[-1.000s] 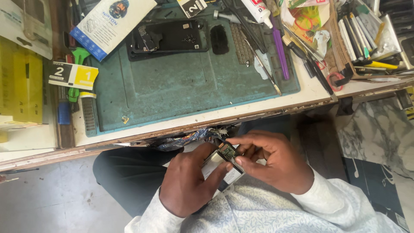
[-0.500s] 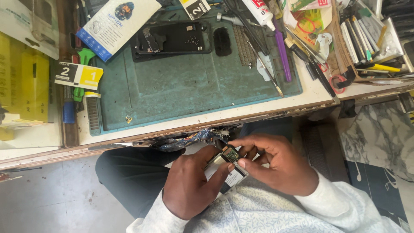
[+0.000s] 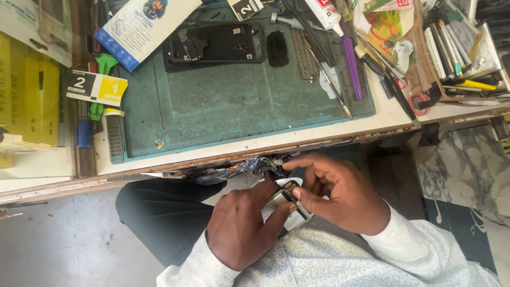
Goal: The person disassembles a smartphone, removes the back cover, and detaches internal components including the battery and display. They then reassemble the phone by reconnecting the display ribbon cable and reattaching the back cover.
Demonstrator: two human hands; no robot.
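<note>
Both hands work in my lap, below the desk's front edge. My left hand (image 3: pixel 241 223) grips a small flat phone part (image 3: pixel 289 208), dark with a metallic rim and a white label, with its thumb pressed on the top. My right hand (image 3: pixel 340 194) pinches the upper end of the same part with fingertips and thumb. Most of the part is hidden by the fingers. On the desk above, an opened black phone (image 3: pixel 212 45) lies on a teal work mat (image 3: pixel 228 106).
The white desk edge (image 3: pixel 255 149) runs just above my hands, with crumpled foil (image 3: pixel 234 170) under it. Tweezers (image 3: pixel 332 85), a purple tool (image 3: pixel 351 66), a glue tube (image 3: pixel 324 11), boxes and yellow packages (image 3: pixel 26 101) crowd the desk. A marble floor (image 3: pixel 462 165) lies at right.
The hands have stayed in my lap on the part; the fingers shifted only slightly. The view moved a little.
</note>
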